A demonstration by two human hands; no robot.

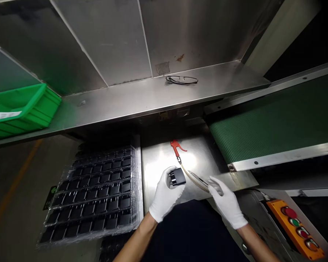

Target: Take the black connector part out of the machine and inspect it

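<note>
The left hand [164,194] pinches a small black block [177,177] above a steel plate [158,160]. The right hand [226,202] has its grip a bit spread at the end of thin metal tweezers [198,179]; I cannot tell if it holds them.

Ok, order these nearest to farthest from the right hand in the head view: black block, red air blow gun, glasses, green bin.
1. Black block, held in the left hand.
2. Red air blow gun, on the steel plate.
3. Glasses, on the upper shelf.
4. Green bin, far left.
</note>
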